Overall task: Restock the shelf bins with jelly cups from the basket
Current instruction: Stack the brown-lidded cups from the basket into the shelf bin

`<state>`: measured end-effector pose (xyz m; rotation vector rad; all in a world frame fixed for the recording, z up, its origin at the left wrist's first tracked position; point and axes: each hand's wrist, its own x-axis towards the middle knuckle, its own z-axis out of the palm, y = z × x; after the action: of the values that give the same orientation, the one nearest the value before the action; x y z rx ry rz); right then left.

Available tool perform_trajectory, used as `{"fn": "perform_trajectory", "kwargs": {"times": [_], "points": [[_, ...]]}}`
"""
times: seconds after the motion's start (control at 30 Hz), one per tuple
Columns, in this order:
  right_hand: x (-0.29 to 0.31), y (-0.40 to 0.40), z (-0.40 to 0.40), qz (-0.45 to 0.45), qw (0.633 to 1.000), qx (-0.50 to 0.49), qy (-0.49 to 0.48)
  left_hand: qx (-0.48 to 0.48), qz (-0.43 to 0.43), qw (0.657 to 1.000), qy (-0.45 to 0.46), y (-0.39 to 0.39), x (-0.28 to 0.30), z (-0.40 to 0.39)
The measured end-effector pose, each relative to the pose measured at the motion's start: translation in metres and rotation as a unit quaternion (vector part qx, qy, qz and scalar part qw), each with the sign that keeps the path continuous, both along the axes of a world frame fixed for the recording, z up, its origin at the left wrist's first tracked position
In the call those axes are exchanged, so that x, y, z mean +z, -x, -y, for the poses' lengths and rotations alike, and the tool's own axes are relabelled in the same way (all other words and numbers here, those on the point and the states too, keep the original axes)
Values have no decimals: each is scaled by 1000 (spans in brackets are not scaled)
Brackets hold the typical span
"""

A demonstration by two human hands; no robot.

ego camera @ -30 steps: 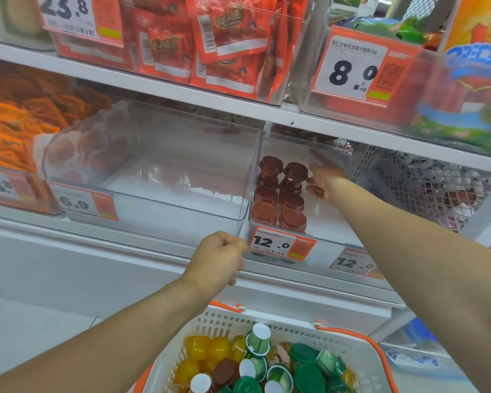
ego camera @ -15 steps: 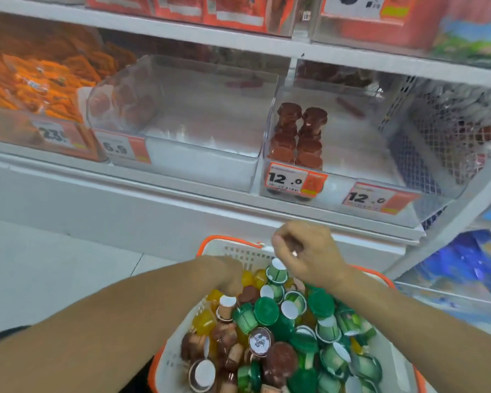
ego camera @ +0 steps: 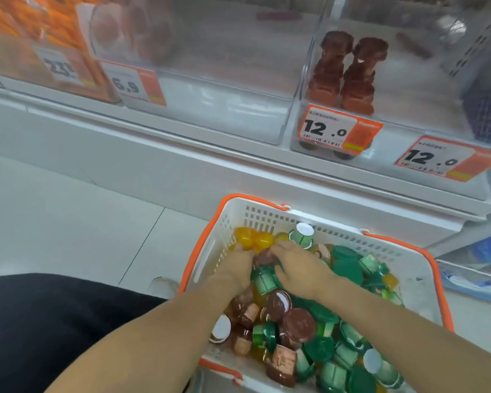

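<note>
Two hands are down in the basket (ego camera: 417,265) as I watch through the head camera. The left hand (ego camera: 237,268) lies at the far left corner of the heap, its fingertips against the yellow jelly cups (ego camera: 251,241); I cannot tell whether its fingers curl round one or simply rest there. The right hand (ego camera: 301,265) lies just beside it, palm down, fingers spread and relaxed over the pile, touching a brown jelly cup (ego camera: 264,258) between the two hands and a green jelly cup (ego camera: 262,279) just under the thumb side. It holds nothing that I can see.

Nearer me than both hands, more brown cups (ego camera: 298,324) and green-lidded cups (ego camera: 349,268) fill the rest of the basket, tumbled at all angles. One green cup with a white foil top (ego camera: 304,235) stands upright just beyond the right hand.

Well above and beyond the hands, a clear shelf bin (ego camera: 408,126) carries two short rows of brown cups (ego camera: 346,72) behind a price tag reading 12.0 (ego camera: 338,130). The clear bin (ego camera: 210,89) to its left, beyond the left hand, shows a tag reading 6.9 (ego camera: 133,85).
</note>
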<state>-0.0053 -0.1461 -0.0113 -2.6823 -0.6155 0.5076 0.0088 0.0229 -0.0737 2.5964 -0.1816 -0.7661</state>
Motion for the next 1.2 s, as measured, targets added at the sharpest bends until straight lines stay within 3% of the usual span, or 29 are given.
{"fn": "perform_trajectory", "kwargs": {"times": [0.07,0.13,0.2,0.27,0.37,0.57,0.77,0.93,1.0,1.03,1.13,1.2], "points": [[-10,-16,-11,-14,1000,-27,7,54,30,998,5,-8,7,-9],[-23,-33,-21,-34,997,-64,22,172,42,981,84,-17,15,-18],[-35,-44,-31,-57,994,-73,55,298,-29,926,231,-26,18,-22],[-41,-49,-40,-86,989,-53,106,363,-156,843,364,-28,29,-23],[-46,-55,-46,-104,983,-20,153,387,-266,764,441,-24,45,-29],[-34,-54,-44,-107,960,36,256,415,-309,691,505,-20,55,-36],[-28,-45,-40,-76,972,-11,221,450,-319,626,551,-20,68,-36],[-20,-34,-29,-73,987,-73,121,450,-347,518,639,-18,81,-39],[-11,-29,-26,-49,990,-104,78,443,-352,517,643,-17,84,-42],[-3,-29,-25,-35,991,-120,54,436,-349,536,633,-15,86,-42],[31,-35,-18,2,979,-198,-55,393,-345,644,558,-13,96,-45],[66,-44,-9,-15,944,-286,-166,349,-357,710,498,-17,109,-46]]}}
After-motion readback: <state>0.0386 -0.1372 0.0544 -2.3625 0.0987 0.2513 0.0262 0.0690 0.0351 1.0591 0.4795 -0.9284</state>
